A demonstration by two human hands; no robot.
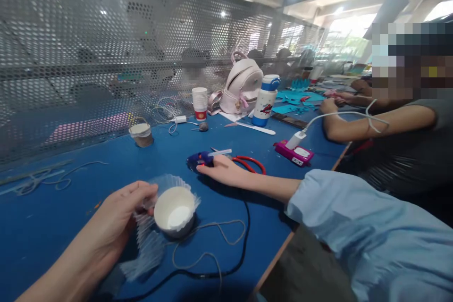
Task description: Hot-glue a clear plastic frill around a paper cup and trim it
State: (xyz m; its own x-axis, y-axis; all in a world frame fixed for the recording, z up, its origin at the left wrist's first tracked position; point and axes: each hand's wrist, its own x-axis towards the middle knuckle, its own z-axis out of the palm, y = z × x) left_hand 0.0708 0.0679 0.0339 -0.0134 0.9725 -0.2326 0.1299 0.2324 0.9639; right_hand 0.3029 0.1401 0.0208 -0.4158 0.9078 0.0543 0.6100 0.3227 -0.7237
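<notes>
My left hand is closed, its fingers pinching a translucent pleated strip. The strip runs partly around the rim of a cut-down white paper cup, and its loose end hangs onto the table. My right hand grips a blue hot glue gun low over the table; a pale glue stick pokes out of it. Just beyond that hand lie red-handled scissors, partly covered by it. A thin grey cord trails from beside the cup.
A black cable crosses the blue table. Farther back are a small wrapped cup, stacked paper cups, a pink backpack, a bottle and a magenta power strip. At right, another person's arm rests near the edge.
</notes>
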